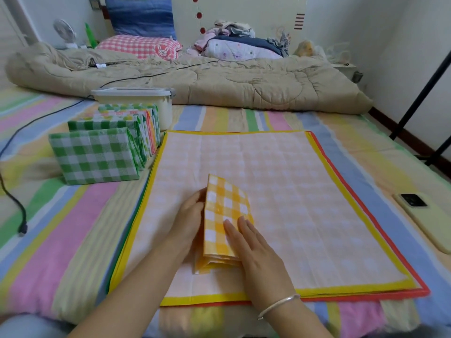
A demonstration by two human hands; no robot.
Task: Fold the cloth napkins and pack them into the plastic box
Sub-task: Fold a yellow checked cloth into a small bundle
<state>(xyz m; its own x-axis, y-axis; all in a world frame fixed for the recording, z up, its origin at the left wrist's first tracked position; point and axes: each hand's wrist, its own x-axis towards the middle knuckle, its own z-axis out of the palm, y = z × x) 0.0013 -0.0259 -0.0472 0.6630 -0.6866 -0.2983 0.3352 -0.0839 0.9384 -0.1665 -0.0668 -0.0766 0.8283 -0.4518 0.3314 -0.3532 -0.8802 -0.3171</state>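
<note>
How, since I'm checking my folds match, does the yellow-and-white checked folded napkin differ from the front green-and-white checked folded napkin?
The yellow-and-white checked folded napkin lies on the spread pale napkin; the green-and-white checked folded napkin stands on edge, heading a row. The left hand holds the yellow one, the right hand presses it; the green one is untouched. Both are checked rectangles outside the plastic box.

right hand (258, 254): wearing a thin plain silver bangle (278, 306) round the wrist, just behind the grip | left hand (190, 215), both forearms: showing bare
</note>
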